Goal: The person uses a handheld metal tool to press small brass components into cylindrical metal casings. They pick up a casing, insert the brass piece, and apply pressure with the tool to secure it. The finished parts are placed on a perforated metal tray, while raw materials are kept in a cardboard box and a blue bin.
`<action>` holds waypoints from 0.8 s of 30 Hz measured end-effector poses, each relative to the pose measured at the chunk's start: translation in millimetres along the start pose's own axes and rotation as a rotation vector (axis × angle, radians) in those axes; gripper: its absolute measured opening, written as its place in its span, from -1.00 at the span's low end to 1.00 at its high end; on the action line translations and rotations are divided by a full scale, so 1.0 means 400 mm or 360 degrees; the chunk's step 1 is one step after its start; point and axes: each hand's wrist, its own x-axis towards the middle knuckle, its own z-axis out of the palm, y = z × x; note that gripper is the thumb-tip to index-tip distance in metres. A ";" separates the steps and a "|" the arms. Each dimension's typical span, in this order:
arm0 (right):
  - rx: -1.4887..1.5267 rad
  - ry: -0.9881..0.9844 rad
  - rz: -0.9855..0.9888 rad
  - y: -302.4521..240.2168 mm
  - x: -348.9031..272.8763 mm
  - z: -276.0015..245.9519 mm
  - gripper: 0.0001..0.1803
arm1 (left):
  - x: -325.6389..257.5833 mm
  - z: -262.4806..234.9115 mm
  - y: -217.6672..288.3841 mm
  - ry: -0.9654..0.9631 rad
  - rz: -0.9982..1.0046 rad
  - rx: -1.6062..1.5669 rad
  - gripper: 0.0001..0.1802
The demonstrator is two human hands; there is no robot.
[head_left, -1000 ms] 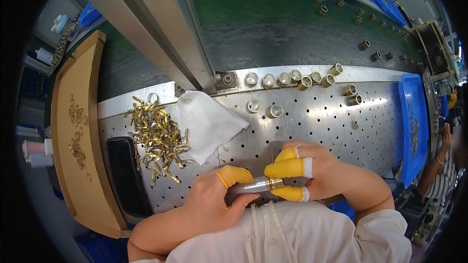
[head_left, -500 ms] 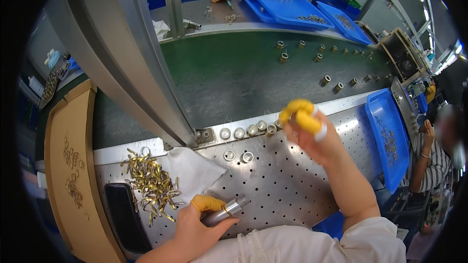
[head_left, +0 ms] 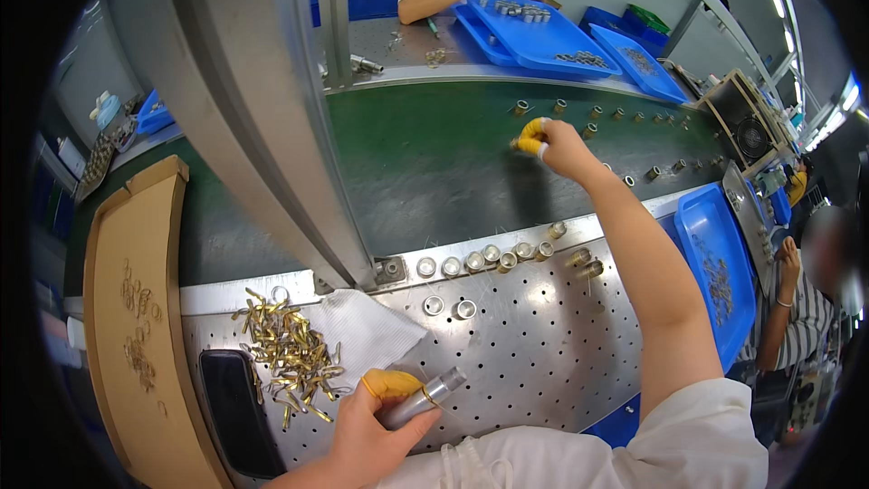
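My left hand (head_left: 376,417), a yellow cover on its finger, is wrapped round a silver metal cylinder (head_left: 424,398) with a narrower end and a thin brass-coloured ring, above the perforated metal table. Stretched out over the green conveyor belt (head_left: 425,145), my right hand (head_left: 559,147) has its yellow-covered fingers pinched together. A small metal sleeve (head_left: 517,143) shows partly at their tips; the fingers hide the rest. Below my right forearm, several metal sleeves (head_left: 507,262) stand in a row along the table's far edge, with two rings (head_left: 465,309) in front of them.
A pile of brass-coloured clips (head_left: 291,349) lies beside a white cloth (head_left: 371,330) and a black phone (head_left: 237,412). On the left is a cardboard tray (head_left: 172,308), on the right a blue tray (head_left: 744,308). A metal post (head_left: 262,118) rises at left. Co-workers sit across the belt and at right.
My right hand has moved from above the row of sleeves out over the belt and closed on a sleeve there. My left hand still holds the cylinder. The view has shifted slightly.
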 end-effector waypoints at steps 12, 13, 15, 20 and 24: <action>0.0939 -0.0690 -0.0784 -0.321 -0.506 0.068 -0.83 | -0.002 -0.001 0.013 -0.0138 -0.0065 -0.0111 -0.59; 0.0898 -0.0631 -0.0888 -0.325 -0.508 0.072 -0.83 | -0.001 0.002 0.021 -0.0173 -0.0032 -0.0044 -0.60; 0.0994 -0.0622 -0.0784 -0.326 -0.512 0.077 -0.80 | 0.000 0.001 0.021 -0.0106 0.0073 0.0154 -0.60; 0.1304 -0.0762 0.0097 -0.317 -0.518 0.069 -0.78 | 0.006 0.020 0.013 0.0180 0.0503 0.0529 -0.67; 0.1073 -0.0984 0.0106 -0.330 -0.510 0.070 -0.80 | 0.008 0.026 0.009 0.0170 0.0656 0.0654 -0.67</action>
